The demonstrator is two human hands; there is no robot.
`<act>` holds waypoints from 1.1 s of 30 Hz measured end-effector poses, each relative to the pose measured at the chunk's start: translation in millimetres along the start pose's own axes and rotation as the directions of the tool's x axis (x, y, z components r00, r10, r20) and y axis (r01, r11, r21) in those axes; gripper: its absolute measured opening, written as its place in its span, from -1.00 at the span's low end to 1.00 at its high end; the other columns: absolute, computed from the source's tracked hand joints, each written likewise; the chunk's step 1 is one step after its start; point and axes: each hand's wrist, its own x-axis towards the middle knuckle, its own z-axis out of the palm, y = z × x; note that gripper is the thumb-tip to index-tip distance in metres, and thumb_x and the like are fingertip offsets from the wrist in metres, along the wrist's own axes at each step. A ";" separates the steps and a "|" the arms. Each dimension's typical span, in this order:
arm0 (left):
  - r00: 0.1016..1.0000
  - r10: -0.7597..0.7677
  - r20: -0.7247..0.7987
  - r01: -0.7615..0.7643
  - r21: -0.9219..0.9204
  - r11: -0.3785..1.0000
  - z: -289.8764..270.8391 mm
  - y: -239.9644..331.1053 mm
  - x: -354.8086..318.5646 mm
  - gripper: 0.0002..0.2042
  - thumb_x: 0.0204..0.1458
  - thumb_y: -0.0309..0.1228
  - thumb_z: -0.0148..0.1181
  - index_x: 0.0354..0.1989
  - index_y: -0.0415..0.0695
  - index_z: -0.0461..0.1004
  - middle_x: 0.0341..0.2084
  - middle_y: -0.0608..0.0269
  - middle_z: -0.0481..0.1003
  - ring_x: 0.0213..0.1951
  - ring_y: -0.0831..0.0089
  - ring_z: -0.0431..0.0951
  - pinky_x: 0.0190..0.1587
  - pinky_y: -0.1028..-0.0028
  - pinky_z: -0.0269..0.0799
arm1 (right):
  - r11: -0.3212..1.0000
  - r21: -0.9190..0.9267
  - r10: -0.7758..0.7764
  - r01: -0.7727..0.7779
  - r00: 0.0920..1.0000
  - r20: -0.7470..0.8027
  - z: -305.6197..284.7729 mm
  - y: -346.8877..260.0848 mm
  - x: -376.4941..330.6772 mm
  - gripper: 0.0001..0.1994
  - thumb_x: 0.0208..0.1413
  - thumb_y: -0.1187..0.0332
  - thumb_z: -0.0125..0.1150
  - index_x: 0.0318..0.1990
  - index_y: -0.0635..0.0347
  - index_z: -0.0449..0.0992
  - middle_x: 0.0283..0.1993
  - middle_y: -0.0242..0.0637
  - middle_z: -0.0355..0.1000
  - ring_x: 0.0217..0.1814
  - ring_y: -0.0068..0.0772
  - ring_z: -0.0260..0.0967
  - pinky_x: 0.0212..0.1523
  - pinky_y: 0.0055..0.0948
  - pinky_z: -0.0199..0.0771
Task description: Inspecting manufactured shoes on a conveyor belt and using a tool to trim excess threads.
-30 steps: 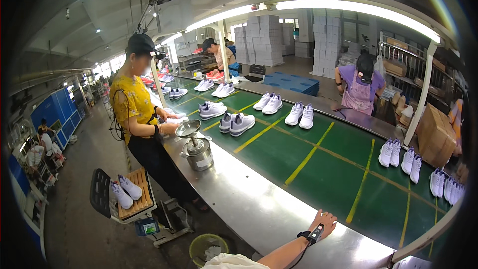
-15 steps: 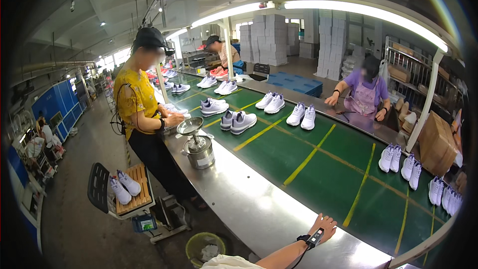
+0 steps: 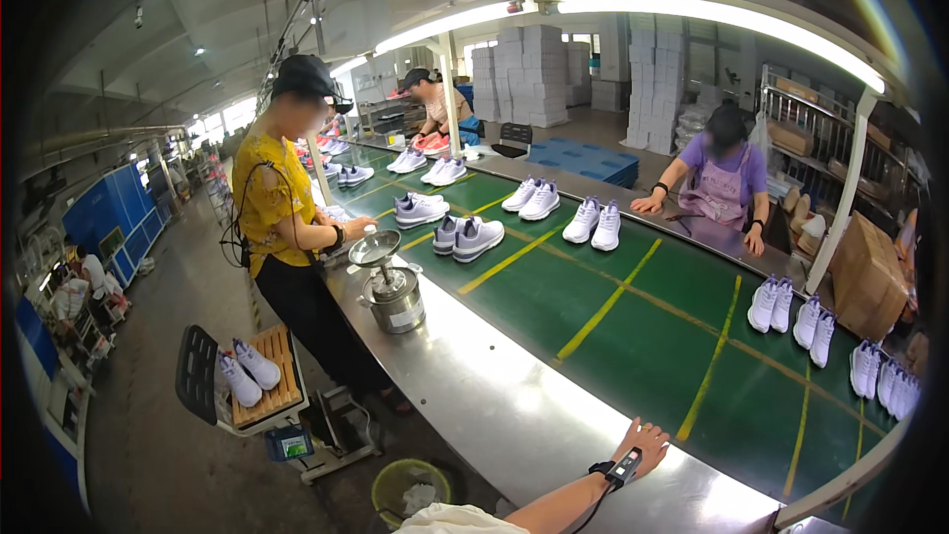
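My left hand [image 3: 646,448] rests palm down on the metal bench [image 3: 494,405], near the edge of the green conveyor. Its fingers look spread, with nothing in them. A small dark device [image 3: 623,471] is strapped at the wrist, and a cable runs from it. My right hand is out of view. Farther along the bench stands a round metal pot with a shallow dish on top [image 3: 390,289]. White and lavender sneakers [image 3: 593,224] stand in pairs on the green conveyor [image 3: 613,376], beyond my hand's reach at this moment.
A person in yellow [image 3: 282,198] stands by the pot; a person in purple [image 3: 725,178] works across the conveyor. Sneakers sit on a wooden-slatted chair [image 3: 267,376]. Below the bench is a green basket [image 3: 410,465]. A white post [image 3: 845,188] and cardboard box [image 3: 870,272] stand right.
My left hand stays in place. The person in purple has lowered their head and moved both hands. The person in yellow has moved a hand toward the dish. The view shifted slightly.
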 end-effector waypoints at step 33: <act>0.984 0.094 -0.153 -0.097 -0.008 0.995 4.4 2.5 -2.2 -0.81 0.01 -0.29 0.09 -0.25 -0.06 0.50 -0.31 0.22 0.52 -0.14 0.23 0.45 0.13 -0.03 0.08 | 0.999 0.033 0.011 -0.006 0.989 -0.148 -6.7 -0.5 -3.5 -0.89 -0.24 0.52 0.11 -0.62 0.04 0.50 -0.51 -0.33 0.36 -0.45 -0.22 0.35 -0.45 -0.32 0.37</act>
